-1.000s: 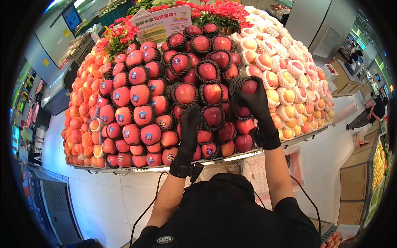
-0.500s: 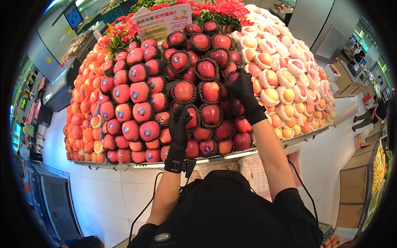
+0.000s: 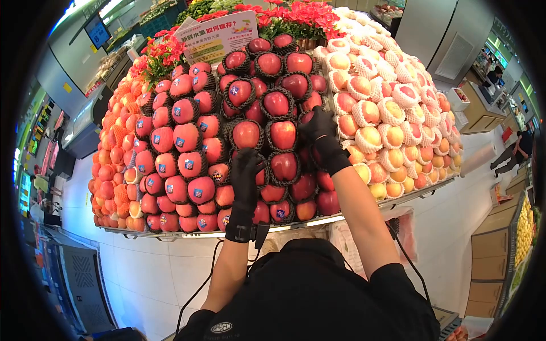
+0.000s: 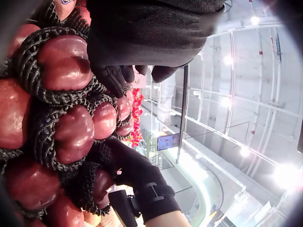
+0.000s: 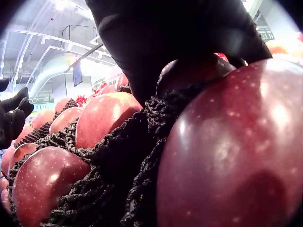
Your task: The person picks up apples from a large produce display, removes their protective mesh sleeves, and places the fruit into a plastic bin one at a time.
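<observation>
Dark red apples in black foam nets [image 3: 283,135] form the middle columns of a sloping pile. My black-gloved right hand [image 3: 321,136] is at the right edge of these columns. In the right wrist view its fingers curl over a netted apple [image 5: 191,73], partly hidden by the glove. A large bare-faced apple [image 5: 232,146] is close to that camera. My left hand [image 3: 245,176] hovers beside a dark apple lower on the pile. From the left wrist view, the left hand [image 4: 151,38] has loosely bent fingers over the netted apples [image 4: 64,61], holding nothing visible.
Stickered red apples [image 3: 185,136] lie left of the dark ones, white-netted fruit [image 3: 392,133] to the right. Behind stand a printed sign [image 3: 219,37] and red flowers [image 3: 313,20]. A metal rail [image 3: 307,223] runs along the front edge. A person [image 3: 515,152] is far right.
The right hand has carried a netted apple leftward from above the pile and brought it down among the dark apples. My left hand has shifted slightly left and lower.
</observation>
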Demonstrator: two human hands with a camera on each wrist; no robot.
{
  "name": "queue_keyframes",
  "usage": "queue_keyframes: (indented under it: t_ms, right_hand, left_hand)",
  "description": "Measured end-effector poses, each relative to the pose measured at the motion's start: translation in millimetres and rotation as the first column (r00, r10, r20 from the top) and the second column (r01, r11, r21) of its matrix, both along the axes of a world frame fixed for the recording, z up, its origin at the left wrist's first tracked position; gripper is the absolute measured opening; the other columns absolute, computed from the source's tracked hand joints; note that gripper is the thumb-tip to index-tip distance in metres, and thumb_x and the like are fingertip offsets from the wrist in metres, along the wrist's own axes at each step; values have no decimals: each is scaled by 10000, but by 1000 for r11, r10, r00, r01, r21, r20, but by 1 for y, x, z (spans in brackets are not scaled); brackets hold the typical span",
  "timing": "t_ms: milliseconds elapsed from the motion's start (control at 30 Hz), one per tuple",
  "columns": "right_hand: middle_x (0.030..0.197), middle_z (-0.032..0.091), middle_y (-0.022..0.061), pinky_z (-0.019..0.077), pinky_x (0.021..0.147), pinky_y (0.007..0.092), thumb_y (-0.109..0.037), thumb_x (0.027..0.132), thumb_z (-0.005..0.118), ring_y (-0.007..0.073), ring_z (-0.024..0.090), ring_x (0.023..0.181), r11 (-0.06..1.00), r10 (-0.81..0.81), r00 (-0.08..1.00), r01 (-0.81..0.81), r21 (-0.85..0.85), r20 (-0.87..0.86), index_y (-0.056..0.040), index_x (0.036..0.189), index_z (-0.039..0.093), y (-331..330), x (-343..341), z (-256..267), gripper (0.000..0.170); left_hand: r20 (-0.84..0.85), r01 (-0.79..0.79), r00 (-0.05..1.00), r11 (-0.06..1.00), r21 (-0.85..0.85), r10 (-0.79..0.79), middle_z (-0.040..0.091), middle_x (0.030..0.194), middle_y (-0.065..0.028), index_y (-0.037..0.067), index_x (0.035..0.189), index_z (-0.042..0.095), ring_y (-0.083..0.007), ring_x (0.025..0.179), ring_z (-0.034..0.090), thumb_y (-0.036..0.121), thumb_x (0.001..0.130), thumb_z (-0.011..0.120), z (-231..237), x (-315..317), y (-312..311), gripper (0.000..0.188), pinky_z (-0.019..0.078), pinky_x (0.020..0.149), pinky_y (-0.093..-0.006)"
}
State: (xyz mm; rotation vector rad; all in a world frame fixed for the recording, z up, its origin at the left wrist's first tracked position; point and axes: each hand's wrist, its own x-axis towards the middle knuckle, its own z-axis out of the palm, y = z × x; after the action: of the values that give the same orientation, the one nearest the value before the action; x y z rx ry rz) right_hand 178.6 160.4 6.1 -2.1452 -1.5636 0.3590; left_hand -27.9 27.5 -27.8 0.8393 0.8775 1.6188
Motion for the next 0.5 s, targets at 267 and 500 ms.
queue_keyframes:
  t_ms: [267, 500]
  right_hand:
    - [1232, 476, 269, 467, 898, 528, -461, 653, 736, 472, 530, 1101, 995, 37, 998, -32, -89, 46, -123, 1220, 493, 14, -3, -9, 703]
    - [1160, 590, 268, 452, 935, 447, -510, 760, 640, 402, 560, 1107, 956, 231, 964, -199, 215, -133, 17, 1229, 499, 43, 40, -50, 719]
  left_hand:
    - [14, -6, 1000, 1000, 9, 6, 546, 1138, -97, 24, 1233, 481, -194, 1020, 567, 114, 902, 533, 2, -7, 3, 347, 509, 875, -358]
    - [6, -38, 999, 999, 29, 38, 550, 1149, -106, 20, 1246, 477, -196, 1028, 572, 117, 925, 514, 1, -29, 7, 338, 513, 868, -349]
